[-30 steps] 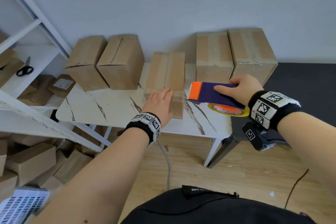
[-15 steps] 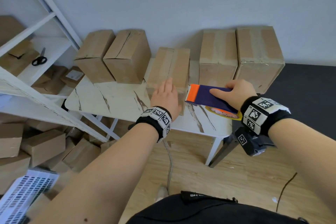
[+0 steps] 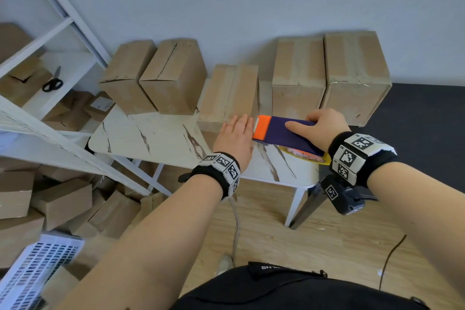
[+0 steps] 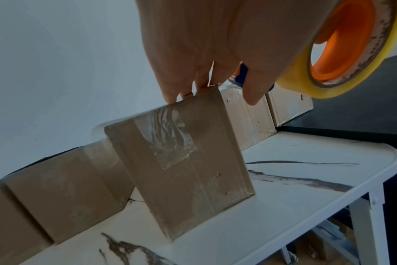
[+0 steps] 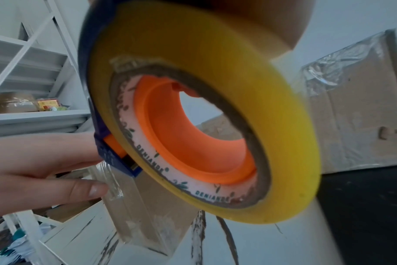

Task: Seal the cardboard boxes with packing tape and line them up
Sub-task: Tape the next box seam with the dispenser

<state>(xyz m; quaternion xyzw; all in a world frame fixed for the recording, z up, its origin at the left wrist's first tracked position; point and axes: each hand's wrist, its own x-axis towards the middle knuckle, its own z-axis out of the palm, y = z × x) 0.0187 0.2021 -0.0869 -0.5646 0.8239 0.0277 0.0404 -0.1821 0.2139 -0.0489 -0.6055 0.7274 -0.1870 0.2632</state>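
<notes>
Box in hand: the middle cardboard box [image 3: 230,94] stands on the bench [image 3: 151,138], directly under the left hand's fingertips and just left of the right hand's tool.
Left hand: the left hand [image 3: 235,137] lies flat with straight fingers on the box's near top edge, pressing down; it grips nothing.
Right hand: the right hand [image 3: 318,127] is curled round the tape dispenser [image 3: 281,134], forefinger laid along its purple body, orange nose touching the box edge beside the left fingertips.
Tape: the yellow tape roll [image 5: 206,114] sits below the right palm; a clear strip [image 5: 112,181] runs from the nose down the box's near face, by the left thumb.
How the box will handle: likely light and hollow, stiff at edges and corners but giving in the middle of a panel; it may slide on the smooth bench unless pinned from above.
Where to hold: press on the top near an edge, or take it by two opposite side walls to shift it.
Tape behaviour: thin, sticky, wrinkles easily, as the creased patch [image 4: 168,136] on the front face shows.
Neighbours: two taped boxes [image 3: 329,78] stand beyond the right hand; two more [image 3: 153,78] stand beyond and left of the left hand.
</notes>
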